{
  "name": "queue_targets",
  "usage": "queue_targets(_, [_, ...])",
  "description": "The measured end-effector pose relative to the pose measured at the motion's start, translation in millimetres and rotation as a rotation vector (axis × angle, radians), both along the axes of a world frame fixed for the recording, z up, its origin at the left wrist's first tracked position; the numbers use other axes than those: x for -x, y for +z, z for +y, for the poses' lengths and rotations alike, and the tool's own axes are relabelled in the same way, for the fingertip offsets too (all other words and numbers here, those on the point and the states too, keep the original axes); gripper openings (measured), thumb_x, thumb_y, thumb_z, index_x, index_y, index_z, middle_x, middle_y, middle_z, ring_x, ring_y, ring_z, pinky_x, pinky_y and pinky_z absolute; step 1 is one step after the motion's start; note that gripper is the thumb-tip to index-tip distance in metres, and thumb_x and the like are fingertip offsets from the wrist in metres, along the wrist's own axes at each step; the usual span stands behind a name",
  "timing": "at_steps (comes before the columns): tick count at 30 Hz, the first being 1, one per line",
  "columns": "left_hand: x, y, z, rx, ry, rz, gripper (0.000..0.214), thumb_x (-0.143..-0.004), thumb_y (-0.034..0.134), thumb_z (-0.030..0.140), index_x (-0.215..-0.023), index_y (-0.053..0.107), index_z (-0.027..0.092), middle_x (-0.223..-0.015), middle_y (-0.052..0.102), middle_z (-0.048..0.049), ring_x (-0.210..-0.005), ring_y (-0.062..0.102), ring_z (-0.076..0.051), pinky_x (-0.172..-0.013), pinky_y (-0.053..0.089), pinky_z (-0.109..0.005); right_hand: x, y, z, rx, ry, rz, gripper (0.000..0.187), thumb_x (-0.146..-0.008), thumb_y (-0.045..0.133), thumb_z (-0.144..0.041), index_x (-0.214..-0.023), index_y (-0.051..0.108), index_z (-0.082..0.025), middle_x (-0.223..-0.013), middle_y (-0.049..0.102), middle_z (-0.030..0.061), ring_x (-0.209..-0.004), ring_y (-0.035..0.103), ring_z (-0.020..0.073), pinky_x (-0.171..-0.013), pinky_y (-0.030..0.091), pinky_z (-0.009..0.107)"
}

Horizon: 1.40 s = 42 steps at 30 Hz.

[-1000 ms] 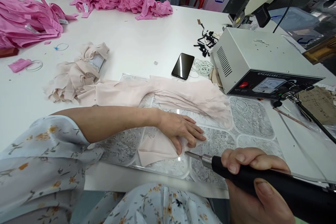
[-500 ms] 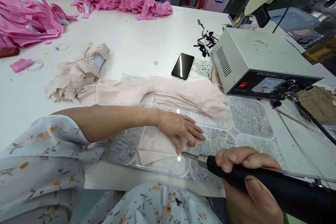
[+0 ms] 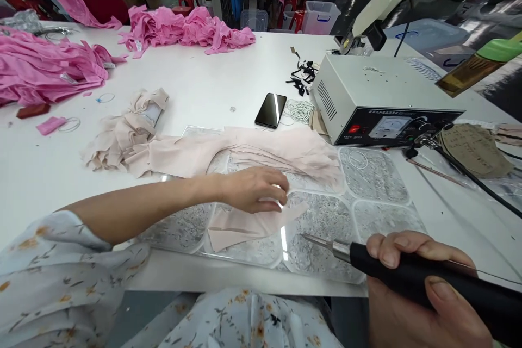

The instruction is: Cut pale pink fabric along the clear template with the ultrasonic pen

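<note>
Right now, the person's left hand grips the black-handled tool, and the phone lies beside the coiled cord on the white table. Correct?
Wrong hand: the head view shows the right hand gripping the black-handled tool. The phone does lie beside the coiled cord on the white table.

The fabric piece (image 3: 240,227) at seven o'clock was smooth, matt cloth on a glossy, plastic-looking mat (image 3: 326,217). At four, the tool (image 3: 408,278) had a matt grip and shiny metal nose; the phone (image 3: 271,110), just past twelve, was glossy.
</note>
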<state>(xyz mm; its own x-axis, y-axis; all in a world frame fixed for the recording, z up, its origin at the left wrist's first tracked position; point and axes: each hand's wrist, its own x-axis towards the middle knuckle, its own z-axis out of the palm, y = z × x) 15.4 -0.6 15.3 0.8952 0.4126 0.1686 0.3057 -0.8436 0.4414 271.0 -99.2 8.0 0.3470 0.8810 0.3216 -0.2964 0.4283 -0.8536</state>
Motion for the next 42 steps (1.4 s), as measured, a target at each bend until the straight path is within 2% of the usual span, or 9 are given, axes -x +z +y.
queue_targets(3, [3, -2.3, -32, -0.159, 0.282, 0.047, 0.026, -0.098, 0.05, 0.027, -0.085, 0.067, 0.014, -0.077, 0.065, -0.0058, -0.068, 0.06, -0.015, -0.061, 0.051, -0.024, -7, -5.5, 4, -0.025, -0.019, 0.028, 0.013, -0.066, 0.059, -0.023, -0.078, 0.06, -0.02, -0.072, 0.057, -0.0004, -0.05, 0.049, 0.0121, -0.05, 0.043, 0.032])
queue_targets(9, [0, -18.8, -77, -0.316, 0.369, 0.204, 0.026, -0.1, 0.047, 0.032, -0.104, 0.063, 0.012, -0.092, 0.065, -0.0089, -0.077, 0.061, -0.019, -0.067, 0.055, -0.031, -15, -10.1, 12, -0.04, -0.039, 0.098, 0.014, -0.062, 0.058, -0.02, -0.076, 0.061, -0.019, -0.071, 0.058, -0.0003, -0.048, 0.049, 0.0116, -0.049, 0.043, 0.032])
queue_targets(16, [7, -11.6, -59, -0.383, -0.082, 0.1, 0.023, -0.096, 0.051, 0.011, -0.113, 0.064, 0.019, -0.111, 0.069, -0.0093, -0.109, 0.064, -0.019, -0.099, 0.052, -0.035, -24, -12.1, 9, -0.059, -0.068, 0.147, 0.018, -0.061, 0.054, -0.021, -0.078, 0.061, -0.02, -0.071, 0.057, -0.0001, -0.049, 0.047, 0.0127, -0.049, 0.041, 0.032])
queue_targets(18, [11, -9.4, -62, -0.411, 0.004, 0.077, 0.023, -0.096, 0.053, 0.013, -0.116, 0.062, 0.018, -0.105, 0.07, -0.009, -0.102, 0.066, -0.019, -0.093, 0.055, -0.035, -23, -13.1, 8, -0.066, -0.065, 0.161, 0.016, -0.063, 0.055, -0.021, -0.078, 0.061, -0.02, -0.072, 0.057, 0.0002, -0.05, 0.047, 0.0124, -0.05, 0.042, 0.032])
queue_targets(21, [16, -11.7, -76, -0.447, 0.308, 0.051, 0.021, -0.097, 0.052, 0.02, -0.115, 0.061, 0.015, -0.095, 0.07, -0.0093, -0.088, 0.068, -0.02, -0.078, 0.059, -0.033, -18, -16.3, 10, -0.103, -0.051, 0.175, 0.015, -0.067, 0.057, -0.021, -0.081, 0.061, -0.019, -0.077, 0.058, 0.0007, -0.053, 0.049, 0.0119, -0.053, 0.045, 0.033])
queue_targets(24, [18, -19.6, -89, -0.467, 0.434, 0.107, 0.026, -0.099, 0.049, 0.028, -0.116, 0.062, 0.014, -0.105, 0.069, -0.0124, -0.099, 0.068, -0.025, -0.081, 0.061, -0.038, -8, -21.5, 15, -0.138, -0.006, 0.162, 0.015, -0.071, 0.059, -0.022, -0.086, 0.06, -0.019, -0.081, 0.058, 0.001, -0.055, 0.053, 0.0121, -0.057, 0.048, 0.034])
queue_targets(30, [22, -28.8, -79, -0.441, 0.391, 0.198, 0.029, -0.1, 0.048, 0.029, -0.121, 0.063, 0.015, -0.125, 0.064, -0.0135, -0.119, 0.061, -0.028, -0.101, 0.052, -0.046, -10, -25.8, 7, -0.111, 0.134, 0.109, 0.014, -0.08, 0.059, -0.02, -0.093, 0.061, -0.02, -0.088, 0.058, 0.0019, -0.06, 0.056, 0.012, -0.059, 0.052, 0.034])
queue_targets(35, [17, -23.7, -61, -0.297, 0.394, 0.142, 0.028, -0.102, 0.045, 0.029, -0.118, 0.066, 0.017, -0.124, 0.066, -0.011, -0.119, 0.061, -0.023, -0.111, 0.043, -0.049, -27, -18.1, -8, -0.066, 0.302, 0.127, 0.013, -0.085, 0.056, -0.026, -0.094, 0.061, -0.019, -0.083, 0.057, 0.0031, -0.056, 0.055, 0.012, -0.05, 0.05, 0.032])
queue_targets(42, [1, -30.0, -64, -0.265, 0.229, 0.094, 0.028, -0.1, 0.051, 0.028, -0.122, 0.063, 0.017, -0.131, 0.062, -0.0117, -0.127, 0.055, -0.024, -0.11, 0.046, -0.043, -13, -19.3, 6, -0.096, 0.085, 0.194, 0.013, -0.078, 0.06, -0.022, -0.09, 0.063, -0.018, -0.082, 0.059, 0.0013, -0.056, 0.055, 0.0106, -0.054, 0.051, 0.031])
